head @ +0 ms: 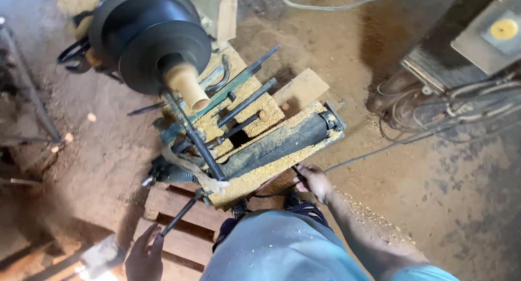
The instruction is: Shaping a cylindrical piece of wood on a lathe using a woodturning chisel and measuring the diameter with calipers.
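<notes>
My right hand (315, 181) has its grip closed on a thin dark tool (298, 174) at the sawdust-covered lathe bed (277, 145). Left hand (144, 256) hangs low beside a long metal rod (182, 211); can't tell if that grip is closed. Risk: loose cables (434, 123) and sawdust near the black pulley (149, 39) could snag or slip.

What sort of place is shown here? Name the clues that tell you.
Probably a small woodturning workshop: a wood lathe buried in sawdust, a pale wooden piece on its spindle, and turning tools lying on the bed.
</notes>
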